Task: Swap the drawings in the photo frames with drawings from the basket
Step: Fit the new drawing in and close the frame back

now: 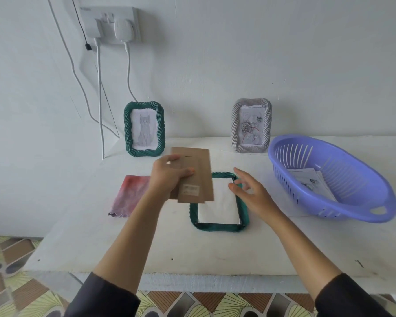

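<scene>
Desk (pixel 192 252) surface, white, fills the middle and lower part of my view, with patterned floor along the bottom edge. At the right I see a purple basket (pixel 357 177) sitting on it, with loose drawings (pixel 311 181) lying inside.

In the centre a green frame (pixel 217 226) lies face down on the desk, its back open and a white sheet (pixel 217 202) resting in it. Two more frames stand upright against the wall at the back. A second green frame (pixel 161 129), left of centre, holds a cat drawing (pixel 145 131). A grey frame (pixel 236 126), just left of the basket, holds a drawing of roses (pixel 250 129).

A pink cloth (pixel 128 195) lies flat at centre left, near the face-down frame.

The left hand (pixel 169 177) grips a brown backing board (pixel 199 179), raised over the upper left corner of the lying frame. The right hand (pixel 252 193) is empty, with its fingers spread loosely over that frame's right edge; I cannot tell whether it touches.
</scene>
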### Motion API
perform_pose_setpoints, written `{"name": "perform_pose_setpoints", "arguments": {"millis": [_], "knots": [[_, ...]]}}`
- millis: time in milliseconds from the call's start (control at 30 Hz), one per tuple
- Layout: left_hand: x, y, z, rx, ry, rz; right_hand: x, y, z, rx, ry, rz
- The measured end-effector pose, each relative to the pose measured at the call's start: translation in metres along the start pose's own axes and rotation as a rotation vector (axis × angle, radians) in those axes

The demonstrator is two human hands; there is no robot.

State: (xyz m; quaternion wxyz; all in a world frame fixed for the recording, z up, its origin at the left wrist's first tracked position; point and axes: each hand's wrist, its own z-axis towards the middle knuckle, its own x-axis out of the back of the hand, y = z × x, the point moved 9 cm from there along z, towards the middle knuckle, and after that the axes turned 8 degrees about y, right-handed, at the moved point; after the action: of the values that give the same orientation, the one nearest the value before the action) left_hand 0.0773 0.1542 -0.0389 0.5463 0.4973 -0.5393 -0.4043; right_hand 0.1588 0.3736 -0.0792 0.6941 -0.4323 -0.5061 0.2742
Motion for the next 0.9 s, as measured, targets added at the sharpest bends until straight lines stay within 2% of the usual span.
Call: {"name": "perform_pose_setpoints", "arguments": {"millis": [67,133,233,367,900], "knots": [[-0.029,-0.004,-0.014,0.066,-0.128,-0.011,-0.004,-0.005,0.001,-0.048,-0.043,0.154],[-0.048,-0.015,-0.022,0.101,-0.176,0.022,-0.004,-0.001,0.003,-0.085,-0.030,0.173],[-0.062,-0.034,-0.022,0.095,-0.157,0.155,-0.003,0.011,0.004,-0.126,-0.014,0.118],[-0.070,-0.044,-0.020,-0.002,-0.134,0.398,-0.004,0.021,0.005,-0.177,-0.004,0.046],[-0.086,-0.054,-0.006,-0.068,-0.202,0.526,-0.008,0.033,0.012,-0.235,0.051,-0.059]]}}
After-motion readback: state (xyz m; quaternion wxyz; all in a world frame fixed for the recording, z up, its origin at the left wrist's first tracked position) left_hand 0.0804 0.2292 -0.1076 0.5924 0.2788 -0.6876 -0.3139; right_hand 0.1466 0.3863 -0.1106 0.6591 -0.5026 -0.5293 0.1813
